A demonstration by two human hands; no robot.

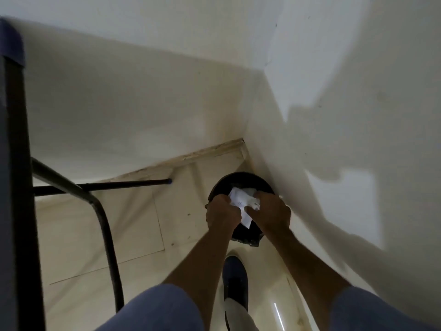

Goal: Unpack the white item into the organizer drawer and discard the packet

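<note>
Looks like a plain room corner in a home or small office, can't tell which. Bare off-white walls meet at the upper right of the frame, w/ scuffs and a worn skirting strip at center. Floor is pale glossy tile, lower center. A small black waste bin sits on the floor tight in the corner, center right, w/ white paper in it. Far left: dark metal furniture frame w/ thin tube legs and a blue top edge, prob. a table or desk. Light patches fall on the right wall.
</note>
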